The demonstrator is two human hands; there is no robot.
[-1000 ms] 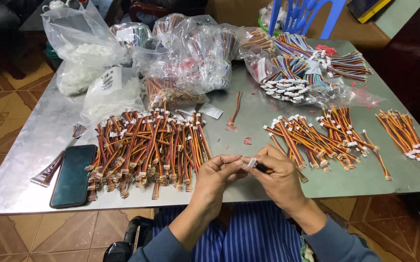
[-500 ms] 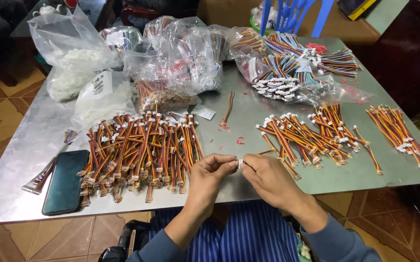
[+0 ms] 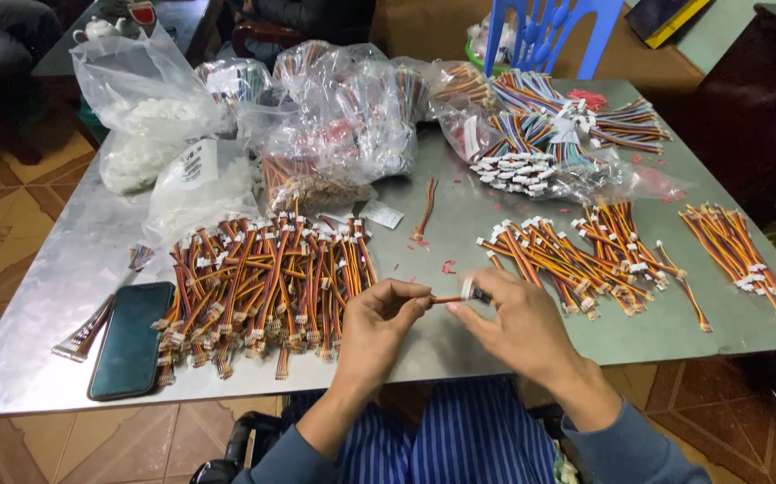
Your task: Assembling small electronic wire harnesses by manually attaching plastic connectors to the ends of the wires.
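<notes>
My left hand (image 3: 379, 321) and my right hand (image 3: 515, 323) hold one short wire cable (image 3: 453, 297) between them, just above the near edge of the metal table (image 3: 74, 269). The left fingers pinch its orange wire end. The right fingers grip the end with the small white connector (image 3: 468, 289). A large pile of finished orange and red cables (image 3: 262, 282) lies to the left of my hands. A smaller pile of similar cables (image 3: 576, 246) lies to the right.
A dark phone (image 3: 130, 339) lies at the table's near left, beside a flat ribbon cable (image 3: 86, 330). Clear plastic bags of white connectors (image 3: 141, 125) and coloured cables (image 3: 531, 143) crowd the back. Another cable bunch (image 3: 736, 246) lies far right. A blue plastic chair (image 3: 540, 36) stands behind.
My hands have drawn slightly apart, so the cable now shows stretched between them. The view has shifted a little; the piles have not moved.
</notes>
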